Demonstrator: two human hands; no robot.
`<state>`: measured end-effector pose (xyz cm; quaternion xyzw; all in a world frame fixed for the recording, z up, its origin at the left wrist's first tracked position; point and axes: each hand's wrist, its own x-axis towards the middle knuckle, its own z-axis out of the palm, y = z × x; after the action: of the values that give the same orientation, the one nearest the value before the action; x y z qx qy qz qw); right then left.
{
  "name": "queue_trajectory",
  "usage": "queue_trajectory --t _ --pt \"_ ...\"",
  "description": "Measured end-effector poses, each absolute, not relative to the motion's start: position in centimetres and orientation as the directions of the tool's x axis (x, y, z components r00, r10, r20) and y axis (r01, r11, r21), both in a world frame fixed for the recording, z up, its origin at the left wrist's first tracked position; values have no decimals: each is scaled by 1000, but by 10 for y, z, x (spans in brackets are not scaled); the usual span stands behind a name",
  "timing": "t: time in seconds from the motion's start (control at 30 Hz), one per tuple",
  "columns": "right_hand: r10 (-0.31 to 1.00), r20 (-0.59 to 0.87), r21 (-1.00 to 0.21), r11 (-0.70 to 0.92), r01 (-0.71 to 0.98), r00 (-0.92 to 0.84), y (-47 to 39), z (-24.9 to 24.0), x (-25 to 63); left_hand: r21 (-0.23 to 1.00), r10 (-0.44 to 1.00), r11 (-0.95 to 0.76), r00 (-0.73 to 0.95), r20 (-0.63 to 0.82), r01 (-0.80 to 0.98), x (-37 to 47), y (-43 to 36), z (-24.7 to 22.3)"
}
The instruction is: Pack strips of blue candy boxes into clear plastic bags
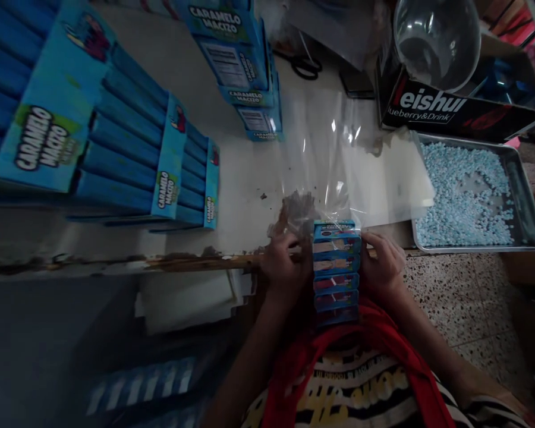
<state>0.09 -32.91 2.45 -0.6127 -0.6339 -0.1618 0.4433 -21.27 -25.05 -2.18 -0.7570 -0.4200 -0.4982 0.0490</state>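
A stack of small blue candy boxes [336,283] stands upright against the table edge, close to my body. The mouth of a clear plastic bag [321,160] is around its far end, and the rest of the bag stretches away over the table. On the stack's left side, my left hand [285,261] is closed with thumb and fingers pinching the bag's edge. Opposite it, my right hand [386,258] pinches the bag at the right side of the stack. Some fingertips are hidden behind the plastic and the boxes.
Large blue "Caramelo Macizo" display packs [129,137] fill the left, with more boxes [243,71] at the back. Black scissors [307,68] lie behind the bag. White sheets [392,178], a metal tray [528,196] of pale-blue candies and a black carton [455,116] are on the right.
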Motion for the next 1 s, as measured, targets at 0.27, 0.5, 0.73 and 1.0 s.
queue_trajectory --t 0.27,0.5,0.73,1.0 --pt "717 621 -572 140 808 315 -324 15 -4 599 741 -649 213 636 469 -208 -248 -39" --pt "664 722 -471 266 841 195 -326 18 -2 645 678 -710 27 734 284 -208 -249 -40" --pt "672 724 -434 268 860 156 -324 24 -1 903 908 -410 -37 418 131 -191 -266 -43" --pt "705 639 -594 197 780 309 -331 17 4 959 961 -177 172 217 -221 -190 -310 -31"
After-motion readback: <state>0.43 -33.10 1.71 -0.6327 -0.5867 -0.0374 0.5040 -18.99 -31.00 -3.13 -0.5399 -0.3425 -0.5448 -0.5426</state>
